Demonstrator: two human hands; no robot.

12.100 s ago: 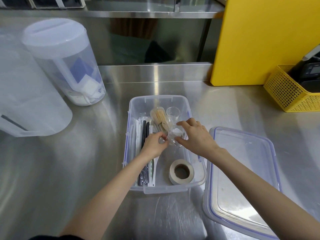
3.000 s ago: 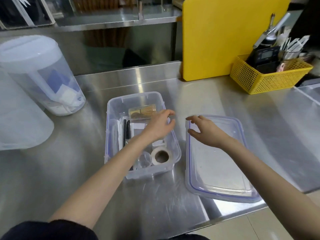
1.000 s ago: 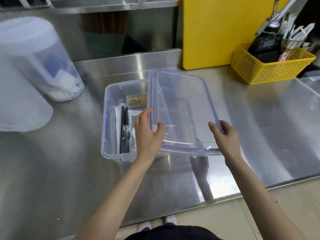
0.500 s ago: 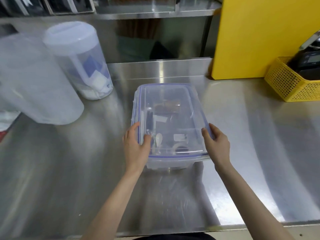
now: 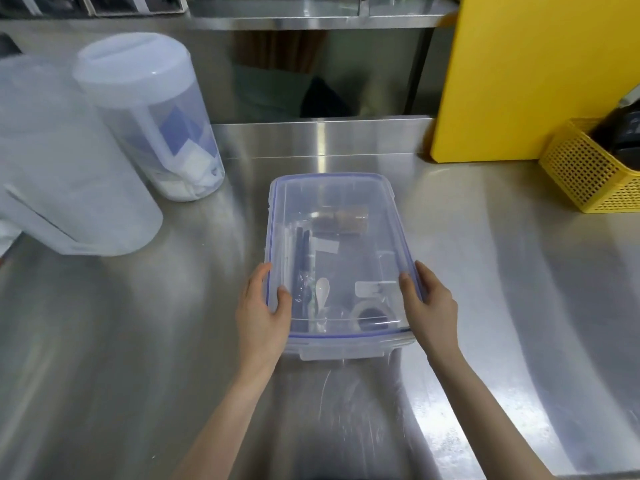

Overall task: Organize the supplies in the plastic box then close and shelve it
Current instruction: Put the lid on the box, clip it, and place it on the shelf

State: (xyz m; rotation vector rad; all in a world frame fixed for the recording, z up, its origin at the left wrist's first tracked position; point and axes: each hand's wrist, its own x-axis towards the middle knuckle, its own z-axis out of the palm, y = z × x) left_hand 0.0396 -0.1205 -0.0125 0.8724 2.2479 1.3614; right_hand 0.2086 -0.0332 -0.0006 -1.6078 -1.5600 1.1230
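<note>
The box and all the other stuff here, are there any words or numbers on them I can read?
No words or numbers can be read anywhere.
White labels inside the box: seen through the lid, too blurred to tell any print.
Jug: no print shows; papers inside are blurred.
Dark device in the yellow basket: cut off by the edge, nothing legible.

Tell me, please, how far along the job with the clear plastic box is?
Done: supplies lie inside the clear plastic box, and the blue-rimmed clear lid sits on it. In hand: left hand and right hand hold the lid's near corners. Left: snapping the latches, which look unfastened, then shelving.
</note>
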